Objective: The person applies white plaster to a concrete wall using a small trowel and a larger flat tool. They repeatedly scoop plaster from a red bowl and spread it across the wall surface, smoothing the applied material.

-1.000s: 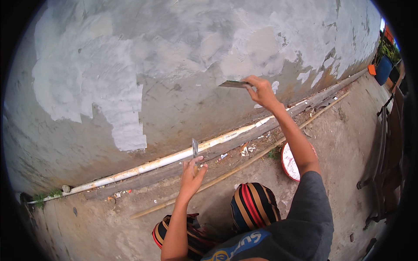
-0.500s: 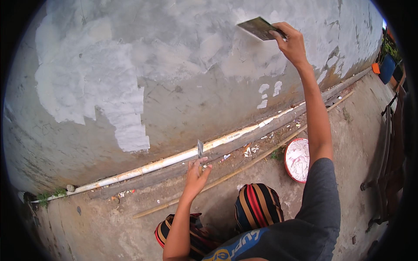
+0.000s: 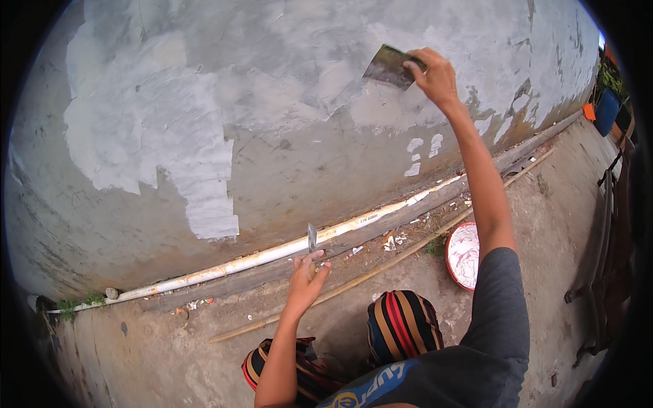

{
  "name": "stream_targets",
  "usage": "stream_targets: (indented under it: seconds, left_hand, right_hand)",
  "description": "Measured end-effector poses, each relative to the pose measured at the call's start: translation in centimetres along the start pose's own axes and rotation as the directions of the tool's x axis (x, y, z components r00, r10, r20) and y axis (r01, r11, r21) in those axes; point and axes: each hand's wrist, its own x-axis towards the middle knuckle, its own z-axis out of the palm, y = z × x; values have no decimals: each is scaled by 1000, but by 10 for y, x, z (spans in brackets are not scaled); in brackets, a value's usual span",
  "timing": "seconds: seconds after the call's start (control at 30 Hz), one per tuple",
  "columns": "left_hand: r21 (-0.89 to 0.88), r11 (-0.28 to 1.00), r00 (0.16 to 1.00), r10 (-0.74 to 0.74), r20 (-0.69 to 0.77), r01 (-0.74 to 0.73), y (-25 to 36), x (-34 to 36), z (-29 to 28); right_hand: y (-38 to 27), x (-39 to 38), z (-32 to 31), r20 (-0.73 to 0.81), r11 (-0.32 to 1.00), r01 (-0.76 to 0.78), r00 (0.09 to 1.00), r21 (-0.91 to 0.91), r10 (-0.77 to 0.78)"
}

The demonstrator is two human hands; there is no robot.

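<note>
My right hand is closed around the edge of a wide, dark rectangular plastering blade, which lies against or very close to the upper part of the grey wall. White filler patches cover much of that wall, with ragged lower edges. Lower down, my left hand grips a small putty knife, its narrow metal blade pointing up in front of the pipe. The knife's handle is mostly hidden by my fingers.
Along the wall's foot runs a white pipe, with a long bamboo pole on the ground beside it. A red-rimmed bucket of white paste stands by my right arm. Dark furniture and a blue container are at far right.
My right hand has moved left and slightly down with the plastering blade, which is now turned more steeply. My left hand with the putty knife has stayed nearly in place.
</note>
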Motion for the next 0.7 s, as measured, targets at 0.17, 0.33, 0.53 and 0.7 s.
stream_targets:
  seconds: [0.17,0.33,0.53,0.7]
  left_hand:
    - [32,997,997,73,-31,-72,-14,1,1]
    - [39,998,999,47,-12,-47,-9,4,3]
    - [-50,998,999,-38,11,38,-15,18,21]
    - [-460,817,937,-308,163,348,7,30,26]
  right_hand:
    - [37,3,-44,58,900,-286,957,329,283]
    - [9,-66,-21,497,803,-453,836,388,231]
    - [-23,-105,11,337,738,-476,876,478,346]
    - [-112,-176,-27,-135,950,285,954,125,-269]
